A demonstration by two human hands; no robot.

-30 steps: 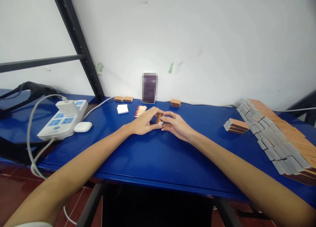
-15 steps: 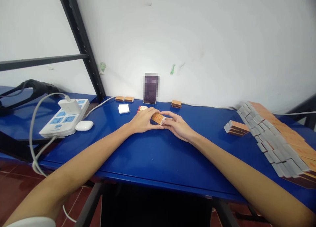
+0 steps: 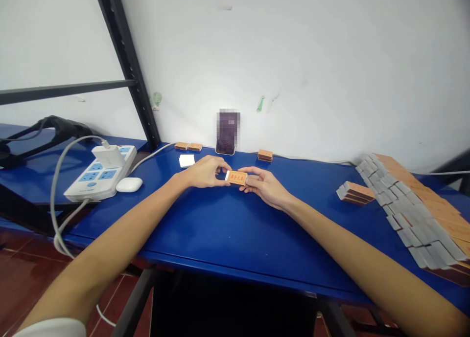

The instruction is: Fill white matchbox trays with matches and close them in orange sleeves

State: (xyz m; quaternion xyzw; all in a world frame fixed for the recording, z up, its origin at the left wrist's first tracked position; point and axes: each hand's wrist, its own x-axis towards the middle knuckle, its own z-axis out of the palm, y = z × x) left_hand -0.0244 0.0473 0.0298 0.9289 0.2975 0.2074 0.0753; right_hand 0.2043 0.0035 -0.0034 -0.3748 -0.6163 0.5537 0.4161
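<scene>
An orange matchbox (image 3: pixel 237 177) with red print is held level between my two hands, just above the blue table. Its white end shows on the left side. My left hand (image 3: pixel 205 171) pinches that left end with thumb and fingers. On the right end, the fingers of my right hand (image 3: pixel 266 186) are closed round the box. A small stack of white cards or papers (image 3: pixel 187 161) lies beyond my left wrist. Any matches behind my left hand are hidden by it.
A phone (image 3: pixel 226 134) leans on the wall. Matchboxes (image 3: pixel 188 146) lie at the back left, with a small stack (image 3: pixel 265 155) right of the phone. Rows of matchboxes (image 3: pixel 418 210) fill the right, beside another stack (image 3: pixel 356 192). A power strip (image 3: pixel 101 175) and white earbud case (image 3: pixel 129 184) stand left.
My left hand has drawn back slightly left, showing more of the matchbox, which has turned level. Red-tipped matches seen beyond that hand are now covered. The view has shifted slightly.
</scene>
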